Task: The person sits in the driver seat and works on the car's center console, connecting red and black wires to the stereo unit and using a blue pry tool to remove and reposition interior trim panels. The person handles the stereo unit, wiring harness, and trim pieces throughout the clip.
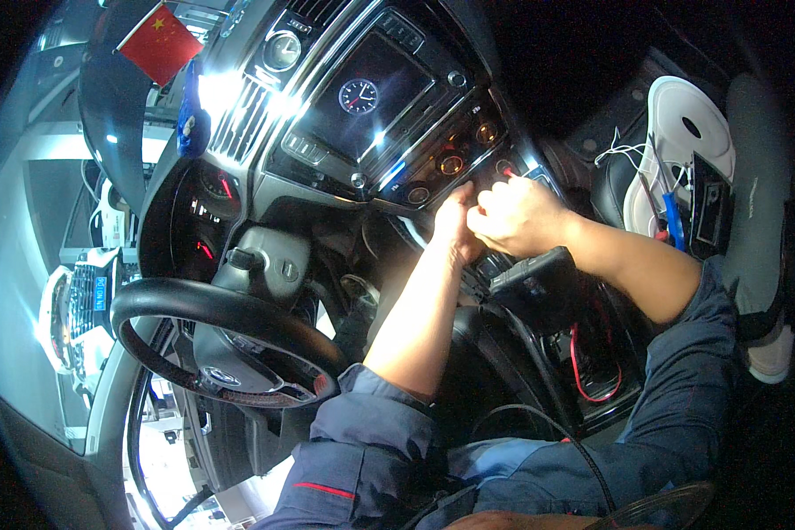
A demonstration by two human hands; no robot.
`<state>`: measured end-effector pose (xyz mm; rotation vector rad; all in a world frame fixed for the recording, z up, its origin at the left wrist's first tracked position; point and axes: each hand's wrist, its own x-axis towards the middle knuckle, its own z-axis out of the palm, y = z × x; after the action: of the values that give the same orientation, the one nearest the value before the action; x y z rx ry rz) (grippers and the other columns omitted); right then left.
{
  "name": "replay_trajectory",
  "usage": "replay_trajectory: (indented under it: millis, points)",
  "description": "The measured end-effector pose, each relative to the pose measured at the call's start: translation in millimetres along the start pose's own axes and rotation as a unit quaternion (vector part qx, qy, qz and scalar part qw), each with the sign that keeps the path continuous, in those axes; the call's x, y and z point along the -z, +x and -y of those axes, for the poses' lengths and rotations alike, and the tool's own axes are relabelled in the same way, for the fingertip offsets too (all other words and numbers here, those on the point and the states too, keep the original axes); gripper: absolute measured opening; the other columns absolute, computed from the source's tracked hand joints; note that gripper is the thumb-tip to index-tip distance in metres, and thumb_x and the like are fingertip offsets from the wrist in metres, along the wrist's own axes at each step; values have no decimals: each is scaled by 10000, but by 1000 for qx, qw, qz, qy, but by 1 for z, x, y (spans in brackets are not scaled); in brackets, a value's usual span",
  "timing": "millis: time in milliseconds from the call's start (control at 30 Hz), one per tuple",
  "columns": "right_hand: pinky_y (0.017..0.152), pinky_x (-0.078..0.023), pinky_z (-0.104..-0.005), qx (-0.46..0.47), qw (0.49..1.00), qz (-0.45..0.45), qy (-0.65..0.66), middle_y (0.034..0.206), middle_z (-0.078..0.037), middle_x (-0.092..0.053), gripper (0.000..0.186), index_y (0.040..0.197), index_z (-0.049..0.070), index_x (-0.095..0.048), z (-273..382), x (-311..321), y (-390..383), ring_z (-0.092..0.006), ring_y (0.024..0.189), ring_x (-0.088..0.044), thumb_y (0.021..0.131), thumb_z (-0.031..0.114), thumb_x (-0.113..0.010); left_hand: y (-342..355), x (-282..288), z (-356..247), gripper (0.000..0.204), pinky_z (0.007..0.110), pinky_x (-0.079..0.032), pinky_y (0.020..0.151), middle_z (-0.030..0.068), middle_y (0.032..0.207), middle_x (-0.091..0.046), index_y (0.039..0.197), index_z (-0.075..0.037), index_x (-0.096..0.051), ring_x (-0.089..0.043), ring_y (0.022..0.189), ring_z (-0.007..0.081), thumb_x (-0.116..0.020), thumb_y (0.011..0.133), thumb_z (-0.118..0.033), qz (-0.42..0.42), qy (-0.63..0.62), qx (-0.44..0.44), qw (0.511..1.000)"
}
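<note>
My right hand (523, 216) is closed in a fist at the lower part of the centre console, just below the climate control knobs (450, 165). A small red piece (507, 171) sticks up beside its knuckles; what it belongs to is hidden. Against the right fist, my left hand (455, 221) is curled at the console's near side, its fingertips mostly out of sight. Whatever the two hands grip is covered by them. Under my right wrist stands a dark, boxy gear lever (532, 274).
Left of my arms is the black steering wheel (230, 340). Above the hands sits the console screen (375, 88) with a clock face. On the passenger side lie a white perforated seat cover (685, 124) and a blue-handled tool (674, 221). A red cable (583, 375) loops beside the console.
</note>
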<state>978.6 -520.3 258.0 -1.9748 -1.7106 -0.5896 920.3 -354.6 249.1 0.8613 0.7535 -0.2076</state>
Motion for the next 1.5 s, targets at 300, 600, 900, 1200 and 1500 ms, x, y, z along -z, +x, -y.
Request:
replay_trajectory:
  millis: [300,600,900,1200,1500]
  points:
    - [671,-502,-374,46,997,-58,-9,920,-78,-644,194,974,119,-651,2,4,5,-230,781,-636,862,278,-662,3,2,1,390,463,-581,847,93,931,-721,1007,-102,-667,-694,875,292,-494,1056,-448,-2,-15,-6,1000]
    - [651,-572,-410,0,999,-33,17,864,-103,-686,212,1045,98,-649,-3,2,-1,-281,743,-696,881,229,-624,-1,-2,-1,462,472,-519,1017,124,1112,-721,1208,-48,-650,-678,1052,300,-470,1065,-449,-6,-8,8,1000]
    - [644,-557,-353,9,998,-53,-11,790,-103,-662,362,1089,-47,-697,-6,-26,-23,-241,673,-681,892,253,-647,8,5,2,537,479,-465,1107,157,1295,-692,1361,-40,-582,-652,1193,328,-413,1077,-462,14,-7,4,1000]
    - [571,-562,-335,-29,991,-128,39,742,-81,-663,230,927,46,-695,-12,-30,-30,-222,617,-681,852,263,-686,2,9,0,532,574,-477,1088,161,1446,-587,1496,-115,-441,-626,1256,389,-437,1083,-451,77,27,-12,997]
    - [602,-573,-434,-128,971,-124,159,716,-130,-660,187,805,80,-633,-24,-19,-29,-323,647,-688,883,235,-702,0,5,4,485,568,-494,1069,116,1387,-605,1460,-141,-461,-648,1182,412,-436,1084,-446,43,55,-35,997]
